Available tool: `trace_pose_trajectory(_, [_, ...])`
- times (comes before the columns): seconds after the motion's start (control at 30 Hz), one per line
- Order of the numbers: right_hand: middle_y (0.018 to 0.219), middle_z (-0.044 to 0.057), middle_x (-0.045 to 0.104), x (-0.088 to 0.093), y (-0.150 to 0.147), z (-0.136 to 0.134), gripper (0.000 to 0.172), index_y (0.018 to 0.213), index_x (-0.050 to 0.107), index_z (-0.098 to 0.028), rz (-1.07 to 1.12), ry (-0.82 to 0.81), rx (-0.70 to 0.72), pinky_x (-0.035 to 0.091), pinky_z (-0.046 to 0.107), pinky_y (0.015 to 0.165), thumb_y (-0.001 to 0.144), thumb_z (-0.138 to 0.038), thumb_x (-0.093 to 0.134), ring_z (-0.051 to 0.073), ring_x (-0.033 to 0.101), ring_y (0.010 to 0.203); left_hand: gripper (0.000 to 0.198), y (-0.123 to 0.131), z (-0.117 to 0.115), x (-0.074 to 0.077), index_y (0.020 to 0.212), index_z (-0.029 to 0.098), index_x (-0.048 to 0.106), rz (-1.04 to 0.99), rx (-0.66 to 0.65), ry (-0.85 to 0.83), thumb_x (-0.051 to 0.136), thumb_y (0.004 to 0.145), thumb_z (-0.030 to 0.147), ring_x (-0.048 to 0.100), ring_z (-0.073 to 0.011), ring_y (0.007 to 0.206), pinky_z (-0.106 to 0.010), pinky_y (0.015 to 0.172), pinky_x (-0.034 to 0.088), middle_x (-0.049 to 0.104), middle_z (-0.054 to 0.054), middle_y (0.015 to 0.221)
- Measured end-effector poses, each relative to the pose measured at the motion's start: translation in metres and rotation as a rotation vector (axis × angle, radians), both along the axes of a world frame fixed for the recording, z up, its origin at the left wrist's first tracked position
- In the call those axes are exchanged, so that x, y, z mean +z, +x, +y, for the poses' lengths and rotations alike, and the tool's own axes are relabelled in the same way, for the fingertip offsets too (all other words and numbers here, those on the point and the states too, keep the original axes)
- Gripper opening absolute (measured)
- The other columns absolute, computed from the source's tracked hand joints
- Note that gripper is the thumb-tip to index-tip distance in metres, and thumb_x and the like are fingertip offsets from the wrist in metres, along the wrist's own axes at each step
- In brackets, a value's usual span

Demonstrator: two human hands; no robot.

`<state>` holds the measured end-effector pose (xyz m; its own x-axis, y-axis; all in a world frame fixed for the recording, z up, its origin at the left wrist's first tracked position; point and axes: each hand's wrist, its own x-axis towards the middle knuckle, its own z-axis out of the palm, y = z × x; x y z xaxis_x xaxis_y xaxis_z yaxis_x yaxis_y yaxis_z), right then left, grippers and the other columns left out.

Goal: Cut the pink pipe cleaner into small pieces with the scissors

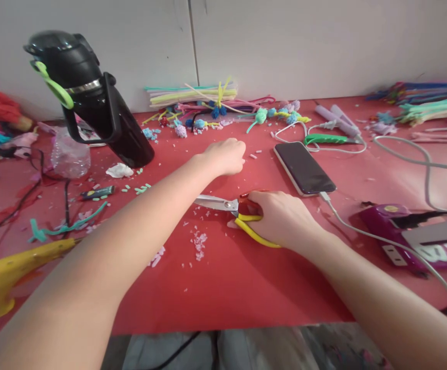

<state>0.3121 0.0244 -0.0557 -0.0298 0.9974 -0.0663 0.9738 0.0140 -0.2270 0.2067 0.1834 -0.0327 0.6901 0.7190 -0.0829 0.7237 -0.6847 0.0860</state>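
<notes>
My right hand (279,213) grips the yellow handles of a pair of scissors (225,204), low over the red table. Their metal blades point left and pass partly behind my left forearm. Further back, my left hand (228,155) reaches across the table with its fingers curled in; whatever they may hold is hidden. Just right of it lie a few short pink clippings (253,156). Small pink fluff scraps (199,245) are scattered in front of the scissors. Behind my left hand sit fuzzy craft pieces, among them a mint-green one (261,115) and a lilac pompom (181,131).
A black bottle (127,133) stands at left, near a yellow glue gun (26,264) and a clear plastic cup (69,154). At right are a phone (304,167) on a cable, a green-handled cutter (326,139) and a purple power strip (389,221). Pipe cleaner bundles (192,96) lie by the wall.
</notes>
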Motion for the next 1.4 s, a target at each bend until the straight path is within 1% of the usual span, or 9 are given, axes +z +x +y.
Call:
trace_pose_trajectory(0.2, [0.061, 0.0, 0.057, -0.001, 0.0, 0.0, 0.049, 0.067, 0.044, -0.026, 0.014, 0.016, -0.014, 0.026, 0.028, 0.047, 0.074, -0.071, 0.06, 0.018, 0.047, 0.052, 0.028, -0.001, 0.007, -0.008, 0.115, 0.015, 0.065, 0.005, 0.003, 0.004, 0.051, 0.094, 0.028, 0.065, -0.0296, 0.104, -0.041, 0.082, 0.051, 0.064, -0.016, 0.121])
trace_pose_trajectory(0.33, [0.063, 0.001, 0.058, 0.0, -0.001, -0.001, 0.048, 0.067, 0.045, -0.026, 0.038, -0.005, -0.055, 0.027, 0.028, 0.047, 0.074, -0.071, 0.06, 0.018, 0.05, 0.054, 0.022, -0.023, 0.002, 0.003, 0.101, 0.015, 0.066, -0.173, -0.012, 0.035, 0.053, 0.096, 0.031, 0.064, -0.0246, 0.096, -0.037, 0.08, 0.049, 0.067, -0.012, 0.11])
trace_pose_trajectory(0.47, [0.066, 0.003, 0.059, 0.0, 0.003, 0.002, 0.049, 0.07, 0.048, -0.025, 0.029, 0.015, -0.2, 0.028, 0.028, 0.048, 0.072, -0.072, 0.062, 0.02, 0.053, 0.057, 0.011, -0.073, -0.031, 0.025, 0.089, 0.016, 0.065, -0.471, -0.046, 0.174, 0.057, 0.094, 0.023, 0.062, -0.0173, 0.088, -0.032, 0.082, 0.048, 0.067, -0.005, 0.094])
trace_pose_trajectory(0.53, [0.065, 0.002, 0.059, 0.001, 0.006, 0.003, 0.05, 0.07, 0.049, -0.024, 0.127, 0.025, -0.262, 0.03, 0.028, 0.049, 0.071, -0.071, 0.066, 0.019, 0.053, 0.058, 0.012, -0.1, -0.056, 0.032, 0.085, 0.018, 0.064, -0.591, -0.035, 0.264, 0.058, 0.094, 0.024, 0.06, -0.0156, 0.079, -0.03, 0.078, 0.048, 0.065, -0.003, 0.086])
trace_pose_trajectory(0.67, [0.06, 0.0, 0.057, 0.008, 0.005, 0.004, 0.051, 0.07, 0.052, -0.022, 0.571, -0.057, -0.259, 0.035, 0.028, 0.049, 0.069, -0.069, 0.073, 0.015, 0.052, 0.053, 0.013, -0.133, -0.098, 0.023, 0.083, 0.021, 0.062, -0.657, -0.04, 0.285, 0.057, 0.095, 0.023, 0.059, -0.0152, 0.075, -0.03, 0.073, 0.049, 0.065, -0.002, 0.083])
trace_pose_trajectory(0.8, [0.07, 0.004, 0.068, 0.014, -0.007, -0.001, 0.046, 0.071, 0.052, -0.022, 1.072, -0.131, -0.109, 0.05, 0.031, 0.063, 0.069, -0.059, 0.08, 0.02, 0.066, 0.067, 0.011, -0.131, -0.116, 0.006, 0.087, 0.02, 0.06, -0.635, -0.13, 0.165, 0.054, 0.096, 0.017, 0.062, -0.0145, 0.077, -0.028, 0.071, 0.05, 0.065, -0.003, 0.086])
trace_pose_trajectory(0.9, [0.078, 0.004, 0.072, 0.011, -0.015, -0.003, 0.048, 0.069, 0.047, -0.023, 1.239, -0.149, -0.088, 0.054, 0.034, 0.074, 0.064, -0.049, 0.087, 0.021, 0.07, 0.075, 0.012, -0.123, -0.12, 0.001, 0.088, 0.018, 0.059, -0.59, -0.169, 0.147, 0.053, 0.096, 0.013, 0.063, -0.0146, 0.077, -0.027, 0.07, 0.05, 0.064, -0.004, 0.086])
trace_pose_trajectory(1.1, [0.076, 0.001, 0.071, 0.006, -0.019, -0.003, 0.051, 0.069, 0.042, -0.024, 1.349, -0.162, -0.124, 0.056, 0.033, 0.072, 0.061, -0.041, 0.089, 0.019, 0.07, 0.071, 0.016, -0.118, -0.123, -0.001, 0.089, 0.017, 0.06, -0.551, -0.199, 0.131, 0.048, 0.097, 0.011, 0.064, -0.0151, 0.08, -0.027, 0.072, 0.051, 0.065, -0.006, 0.09])
trace_pose_trajectory(1.4, [0.077, 0.0, 0.07, 0.005, -0.018, -0.005, 0.045, 0.072, 0.043, -0.023, 1.333, -0.133, -0.125, 0.057, 0.032, 0.073, 0.068, -0.042, 0.085, 0.017, 0.07, 0.07, 0.007, -0.12, -0.116, -0.005, 0.091, 0.019, 0.063, -0.713, -0.193, 0.021, 0.058, 0.096, 0.016, 0.063, -0.0123, 0.079, -0.025, 0.072, 0.051, 0.066, -0.002, 0.087])
